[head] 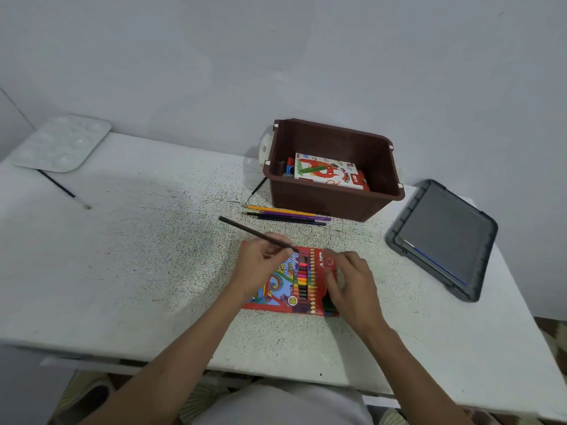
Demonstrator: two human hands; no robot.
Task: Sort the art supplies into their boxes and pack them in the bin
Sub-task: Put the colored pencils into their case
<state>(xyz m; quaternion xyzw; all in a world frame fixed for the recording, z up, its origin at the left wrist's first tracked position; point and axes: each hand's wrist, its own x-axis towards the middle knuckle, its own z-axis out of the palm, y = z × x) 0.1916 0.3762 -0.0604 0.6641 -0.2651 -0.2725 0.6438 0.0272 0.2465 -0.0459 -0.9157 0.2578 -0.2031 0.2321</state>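
1. The brown pencil [254, 233] is pinched in the left hand [260, 265]. Its long axis slants from far left down to the pencil box [285, 289].
2. The box lies near the front edge of the desk [138, 256]. Its right end is gripped by the curled fingers of the right hand [349, 280].
3. The opening is judged to lie right of the pencil's near end.

A white speckled table [138, 271] stands against a pale wall [276, 56], with patterned floor covering [196, 400] showing below its near edge.

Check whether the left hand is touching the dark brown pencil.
Touching. The head view shows the left hand pinching the dark brown pencil near its lower end, by the colour pencil box.
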